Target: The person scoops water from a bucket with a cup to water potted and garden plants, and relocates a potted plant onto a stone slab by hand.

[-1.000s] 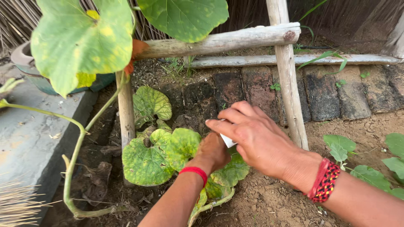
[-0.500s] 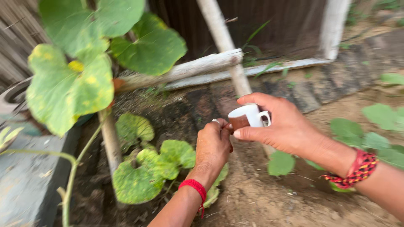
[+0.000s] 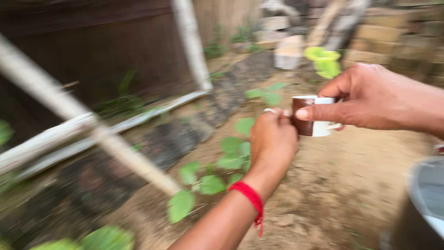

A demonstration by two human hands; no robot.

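Observation:
My right hand holds a small brown and white cup by its side, thumb across the front. My left hand, with a red thread on its wrist, is curled right beside the cup, its fingertips touching the brown side. Whether the left hand grips anything I cannot make out. The picture is blurred by motion. Both hands hang above bare sandy soil.
A pale wooden pole slants across the left. Small green seedlings grow in the soil below my hands. A grey metal bucket's rim shows at the lower right. Bricks and stones lie at the back.
The view has swung right, away from the big yellow-spotted leaves. Both hands rose from the plant with the cup and now hold it over open soil; a bucket came into view.

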